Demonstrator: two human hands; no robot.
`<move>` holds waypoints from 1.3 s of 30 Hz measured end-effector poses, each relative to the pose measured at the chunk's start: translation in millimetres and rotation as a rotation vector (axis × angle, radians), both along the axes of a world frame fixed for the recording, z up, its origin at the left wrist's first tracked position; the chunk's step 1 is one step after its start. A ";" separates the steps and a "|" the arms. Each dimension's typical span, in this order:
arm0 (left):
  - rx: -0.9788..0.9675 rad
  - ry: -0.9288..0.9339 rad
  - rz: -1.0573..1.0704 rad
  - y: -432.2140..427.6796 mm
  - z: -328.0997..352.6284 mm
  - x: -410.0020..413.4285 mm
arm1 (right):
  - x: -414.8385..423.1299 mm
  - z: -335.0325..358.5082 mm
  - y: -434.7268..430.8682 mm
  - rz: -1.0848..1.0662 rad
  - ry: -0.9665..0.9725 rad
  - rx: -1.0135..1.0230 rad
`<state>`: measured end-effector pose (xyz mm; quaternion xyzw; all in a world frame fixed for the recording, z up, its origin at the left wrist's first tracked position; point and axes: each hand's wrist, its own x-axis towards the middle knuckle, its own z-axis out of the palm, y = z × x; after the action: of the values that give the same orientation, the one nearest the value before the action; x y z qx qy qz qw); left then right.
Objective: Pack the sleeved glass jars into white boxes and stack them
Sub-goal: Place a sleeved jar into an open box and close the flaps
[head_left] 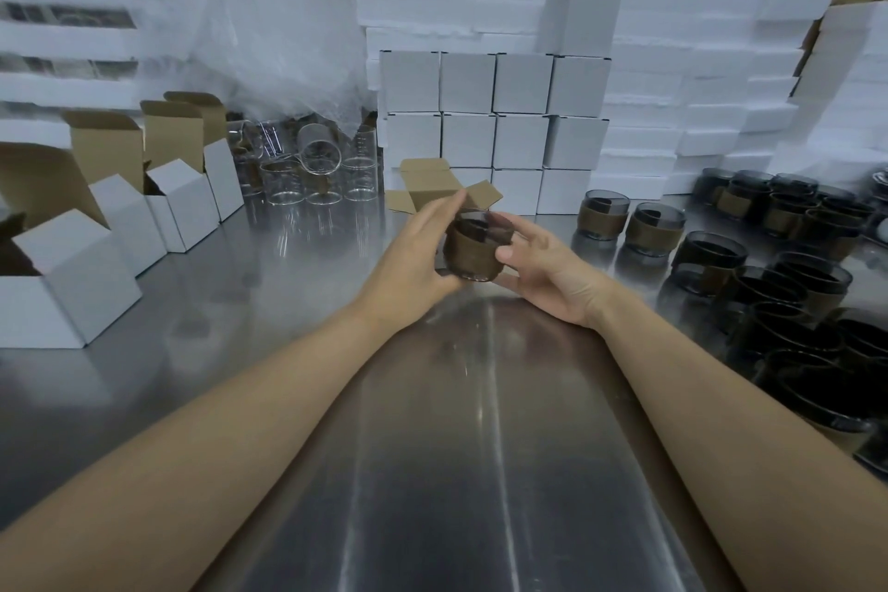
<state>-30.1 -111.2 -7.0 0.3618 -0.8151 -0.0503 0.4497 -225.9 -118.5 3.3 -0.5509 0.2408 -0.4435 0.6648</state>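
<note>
A sleeved jar (pixel 473 250) is held just above the steel table (pixel 456 423). It is clasped by the left hand (pixel 413 255), fingers curled round it, and pinched at sleeve and base by the right hand (pixel 543 269). Just behind it stands an open box (pixel 432 188), backed by stacked white boxes (pixel 495 111); further dark jars (pixel 769 284) are grouped to the right.
</note>
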 end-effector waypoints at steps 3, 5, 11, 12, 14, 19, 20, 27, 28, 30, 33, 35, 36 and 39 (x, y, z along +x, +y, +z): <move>0.071 -0.023 -0.053 -3.5 -2.6 0.1 | -0.4 -2.5 -1.1 -0.019 -0.010 -0.036; 0.121 -0.030 -0.067 -4.9 -4.6 0.8 | -1.0 -3.3 -1.3 -0.045 0.009 -0.057; 0.134 0.021 -0.098 -8.7 -6.9 0.3 | -0.7 -4.4 -2.0 -0.059 0.033 -0.059; 0.124 0.031 -0.108 -8.7 -7.0 -0.1 | -0.7 -4.5 -2.0 -0.061 0.020 -0.047; 0.098 0.046 -0.129 -8.4 -6.8 -0.6 | -1.0 -4.4 -2.4 -0.064 0.005 -0.038; 0.058 0.073 -0.138 -8.2 -5.7 -1.9 | -3.0 -3.8 -2.1 -0.032 0.026 -0.048; 0.057 0.078 -0.138 -7.8 -5.5 -1.8 | -3.4 -3.8 -1.8 -0.025 0.026 -0.046; 0.154 0.118 -0.101 -1.0 -1.5 0.0 | -2.6 -0.8 2.3 -0.008 0.064 -0.016; 0.164 0.127 -0.090 0.1 -0.6 0.7 | -2.2 -0.1 3.2 0.012 0.066 -0.009; 0.182 0.162 -0.109 1.7 0.5 0.9 | -2.5 1.7 4.6 0.056 0.054 0.007; 0.203 0.202 -0.152 3.8 1.5 0.6 | -3.4 4.5 5.6 0.117 -0.019 0.080; 0.210 0.189 -0.137 4.4 2.3 0.8 | -3.3 5.7 5.4 0.154 -0.078 0.169; 0.207 0.180 -0.122 4.3 2.4 1.2 | -3.1 6.1 5.0 0.166 -0.093 0.206; 0.152 0.152 -0.068 6.2 3.4 0.9 | -3.8 6.6 3.7 0.177 -0.067 0.264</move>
<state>-29.1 -105.0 -3.7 0.3623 -0.7842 -0.1544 0.4796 -229.7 -114.8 9.9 -0.4625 0.2250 -0.3657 0.7757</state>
